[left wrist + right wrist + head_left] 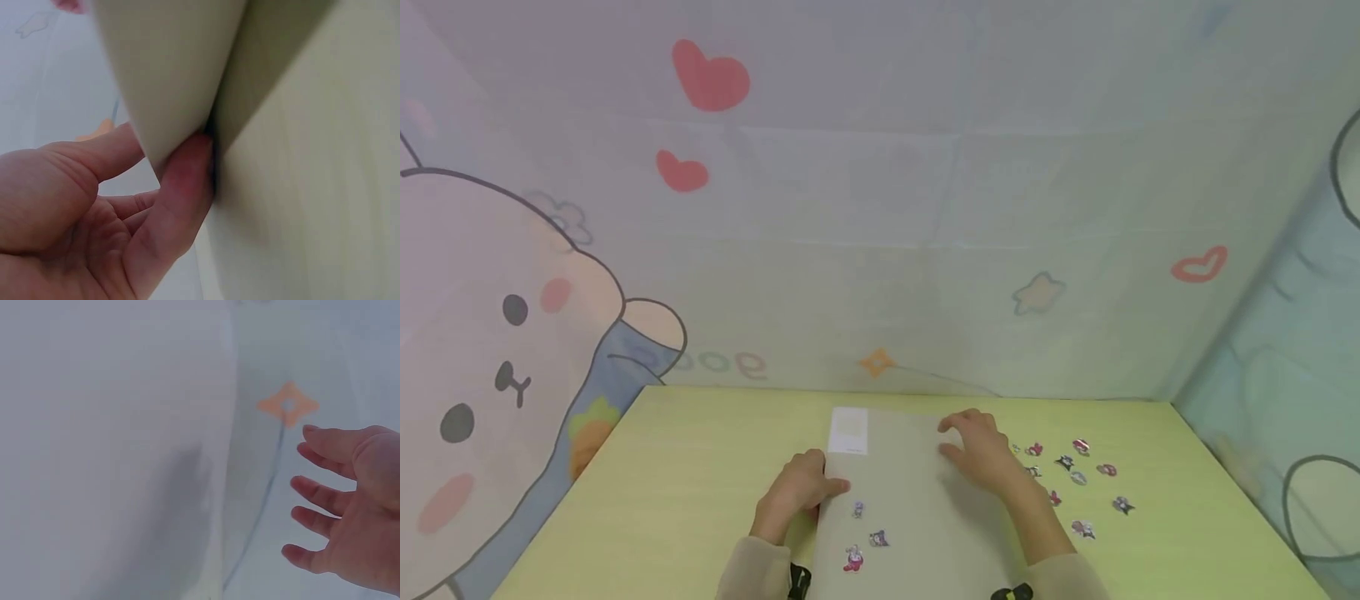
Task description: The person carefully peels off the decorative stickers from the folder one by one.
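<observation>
A pale flat board (910,500) lies in front of me. Its near edge is cut off by the head view. My left hand (799,492) grips the board's left edge, thumb on top and fingers underneath; in the left wrist view this edge stands raised off the table, with dark shadow below. Three small cartoon stickers, among them a purple one (878,538) and a red-and-white one (853,559), sit on the board's left part. A white rectangular piece (848,431) is at its far left corner. Over the board's far right part my right hand (981,450) hovers, fingers loosely bent, holding nothing.
Several cartoon stickers (1078,478) lie scattered on the yellow table (700,492) to the right of the board. Behind the table hangs a printed cloth (865,192) with hearts and a large cartoon animal. Another cloth (1292,400) hangs on the right.
</observation>
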`<state>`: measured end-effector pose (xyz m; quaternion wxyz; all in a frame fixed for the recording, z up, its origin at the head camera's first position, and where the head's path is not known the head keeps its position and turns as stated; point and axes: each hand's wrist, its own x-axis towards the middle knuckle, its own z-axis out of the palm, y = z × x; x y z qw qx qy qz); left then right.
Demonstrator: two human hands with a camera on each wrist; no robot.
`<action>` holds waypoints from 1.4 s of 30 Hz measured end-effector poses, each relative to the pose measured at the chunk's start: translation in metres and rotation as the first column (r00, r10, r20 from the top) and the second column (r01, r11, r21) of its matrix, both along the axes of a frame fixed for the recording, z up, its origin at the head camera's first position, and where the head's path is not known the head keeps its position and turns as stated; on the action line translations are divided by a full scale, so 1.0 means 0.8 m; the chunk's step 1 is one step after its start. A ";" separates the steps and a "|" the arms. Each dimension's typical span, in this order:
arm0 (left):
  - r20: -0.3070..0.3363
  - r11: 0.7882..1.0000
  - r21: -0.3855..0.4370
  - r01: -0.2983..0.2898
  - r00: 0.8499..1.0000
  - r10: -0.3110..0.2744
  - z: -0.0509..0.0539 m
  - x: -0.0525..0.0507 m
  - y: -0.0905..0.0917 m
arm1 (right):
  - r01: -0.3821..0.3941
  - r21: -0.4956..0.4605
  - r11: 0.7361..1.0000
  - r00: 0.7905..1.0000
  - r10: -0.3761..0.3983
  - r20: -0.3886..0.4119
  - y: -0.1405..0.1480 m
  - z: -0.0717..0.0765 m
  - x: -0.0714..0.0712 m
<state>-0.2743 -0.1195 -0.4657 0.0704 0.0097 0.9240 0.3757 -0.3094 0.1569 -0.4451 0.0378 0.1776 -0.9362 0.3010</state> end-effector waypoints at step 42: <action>-0.001 0.998 -0.060 0.025 1.000 -0.025 -0.006 -0.001 0.009 | -0.174 0.033 0.984 0.984 0.175 -0.016 -0.116 -0.024 0.064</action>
